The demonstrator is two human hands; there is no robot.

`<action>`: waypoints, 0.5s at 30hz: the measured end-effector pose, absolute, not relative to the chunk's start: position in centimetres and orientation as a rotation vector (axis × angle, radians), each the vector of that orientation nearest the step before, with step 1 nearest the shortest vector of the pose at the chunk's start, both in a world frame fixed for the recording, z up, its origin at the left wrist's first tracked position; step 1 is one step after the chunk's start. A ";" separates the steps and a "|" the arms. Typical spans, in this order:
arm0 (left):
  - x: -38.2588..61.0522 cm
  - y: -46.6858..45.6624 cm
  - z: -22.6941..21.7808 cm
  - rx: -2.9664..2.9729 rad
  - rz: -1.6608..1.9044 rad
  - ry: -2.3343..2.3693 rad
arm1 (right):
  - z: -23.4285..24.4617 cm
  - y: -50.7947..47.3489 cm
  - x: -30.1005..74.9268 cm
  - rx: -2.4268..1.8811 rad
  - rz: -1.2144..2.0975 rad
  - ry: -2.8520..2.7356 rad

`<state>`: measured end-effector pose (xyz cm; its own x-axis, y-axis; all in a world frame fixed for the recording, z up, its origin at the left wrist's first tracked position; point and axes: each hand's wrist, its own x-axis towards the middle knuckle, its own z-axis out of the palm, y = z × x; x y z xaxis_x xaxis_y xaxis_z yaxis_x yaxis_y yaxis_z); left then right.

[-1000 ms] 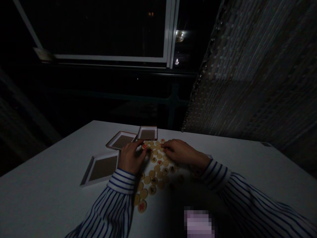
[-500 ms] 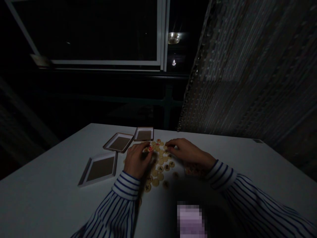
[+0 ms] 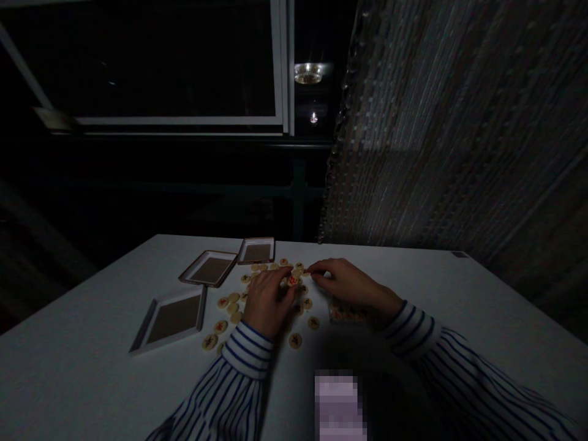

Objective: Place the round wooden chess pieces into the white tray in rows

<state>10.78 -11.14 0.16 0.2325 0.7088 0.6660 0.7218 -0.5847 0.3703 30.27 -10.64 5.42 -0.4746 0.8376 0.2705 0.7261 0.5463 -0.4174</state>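
Many round, pale xiangqi pieces with red or black characters lie scattered over the white table. My left hand (image 3: 269, 300) is closed, holding a red-marked xiangqi piece (image 3: 293, 280) between thumb and fingers. Just to its right, my right hand (image 3: 346, 280) pinches at a xiangqi piece (image 3: 305, 272) with its fingertips. Below the right wrist sits a small box of xiangqi pieces (image 3: 346, 313), partly covered by the arm. Loose black-marked pieces (image 3: 295, 340) rest nearer to me, and my left hand hides some of the pile.
Three shallow trays or lids stand on the left: a near one (image 3: 202, 306), a middle one (image 3: 182, 277) and a far one (image 3: 272, 250). A bead curtain (image 3: 390, 153) hangs behind the white table (image 3: 413, 275). A blurred-out pinkish patch (image 3: 340, 407) shows at the front.
My left hand has moved right with the red-marked piece, closer to my right hand, uncovering pieces on its left. The view has turned slightly to the right.
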 end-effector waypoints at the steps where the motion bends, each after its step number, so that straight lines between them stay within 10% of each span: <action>1: 11.0 -11.2 0.1 -2.459 -1.316 -1.415 | 5.4 -10.7 30.4 -1.272 0.340 -2.337; 15: 14.3 -11.1 -0.3 -2.545 -1.345 -1.367 | 4.2 -11.1 32.5 -1.256 0.450 -2.226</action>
<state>14.33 -11.07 -0.29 0.2760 0.7040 0.6543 0.6655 -0.6312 0.3983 32.53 -11.09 4.19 -0.4196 0.8600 0.2904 0.6799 0.5098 -0.5272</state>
